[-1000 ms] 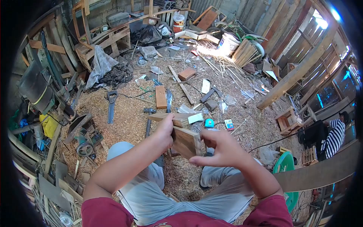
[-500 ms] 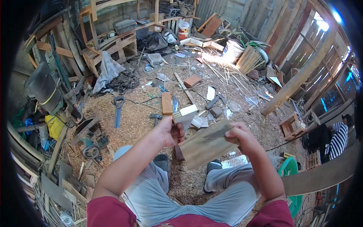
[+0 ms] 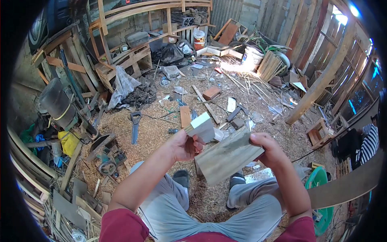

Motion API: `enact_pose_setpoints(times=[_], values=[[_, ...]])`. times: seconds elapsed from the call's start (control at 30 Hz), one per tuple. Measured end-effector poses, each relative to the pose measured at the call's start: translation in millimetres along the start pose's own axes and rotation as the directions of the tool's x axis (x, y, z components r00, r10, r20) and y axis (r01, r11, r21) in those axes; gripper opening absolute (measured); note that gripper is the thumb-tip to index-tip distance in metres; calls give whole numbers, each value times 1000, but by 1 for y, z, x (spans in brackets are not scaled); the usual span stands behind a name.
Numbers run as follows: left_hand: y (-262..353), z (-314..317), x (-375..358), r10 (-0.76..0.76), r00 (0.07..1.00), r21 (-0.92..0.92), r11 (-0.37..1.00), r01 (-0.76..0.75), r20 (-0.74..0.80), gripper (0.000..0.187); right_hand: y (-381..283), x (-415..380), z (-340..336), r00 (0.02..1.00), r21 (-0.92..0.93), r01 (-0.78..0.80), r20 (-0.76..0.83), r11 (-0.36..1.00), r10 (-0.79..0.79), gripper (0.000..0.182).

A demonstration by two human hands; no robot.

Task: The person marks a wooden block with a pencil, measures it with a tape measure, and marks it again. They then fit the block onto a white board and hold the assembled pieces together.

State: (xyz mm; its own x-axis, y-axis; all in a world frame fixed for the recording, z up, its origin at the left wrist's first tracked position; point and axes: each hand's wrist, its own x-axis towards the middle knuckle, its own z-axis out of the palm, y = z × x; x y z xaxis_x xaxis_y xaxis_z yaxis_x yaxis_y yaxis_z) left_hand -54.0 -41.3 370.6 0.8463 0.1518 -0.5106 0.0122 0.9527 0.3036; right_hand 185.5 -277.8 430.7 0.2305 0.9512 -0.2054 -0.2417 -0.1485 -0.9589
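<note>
My left hand (image 3: 186, 146) is closed around a short wooden block (image 3: 202, 128), whose pale cut end faces up into the light. In my right hand (image 3: 269, 149) is a flat wooden board (image 3: 229, 155) with greyish streaks, gripped at its right end with the thumb on top. The board slants down to the left, and its near-left corner hangs above the floor between my feet. Block and board are held side by side, the block's lower part close to the board's upper left edge. Part of the block is hidden by my left fingers.
Sawdust covers the floor. A handsaw (image 3: 135, 127) and a power tool (image 3: 107, 164) lie left; a hammer (image 3: 237, 113) and brick-like wooden blocks (image 3: 211, 93) lie ahead. A green basin (image 3: 320, 181) stands right, by a long plank (image 3: 346, 185). Beyond sits a person in a striped shirt (image 3: 367, 143).
The camera view has shifted, so the surroundings appear further right and slightly lower. The block and board stay in my hands, the board turned slightly.
</note>
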Motion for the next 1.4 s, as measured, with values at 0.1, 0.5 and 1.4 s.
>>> enact_pose_setpoints(times=[0.1, 0.5, 1.4], values=[[-5, 15, -8, -34, 998, -70, 997, 31, -43, 19, 0, 2, 3, 997, 80, 16, -79, 997, -9, 44], [-11, 24, -25, 43, 980, 231, 969, -88, 193, 61, -16, -6, 0, 970, 15, 213, 120, 977, -213, 52], [-31, 25, -3, -40, 999, 277, 960, 46, -28, 51, 9, 17, 24, 989, -149, -24, -149, 988, 2, 49]])
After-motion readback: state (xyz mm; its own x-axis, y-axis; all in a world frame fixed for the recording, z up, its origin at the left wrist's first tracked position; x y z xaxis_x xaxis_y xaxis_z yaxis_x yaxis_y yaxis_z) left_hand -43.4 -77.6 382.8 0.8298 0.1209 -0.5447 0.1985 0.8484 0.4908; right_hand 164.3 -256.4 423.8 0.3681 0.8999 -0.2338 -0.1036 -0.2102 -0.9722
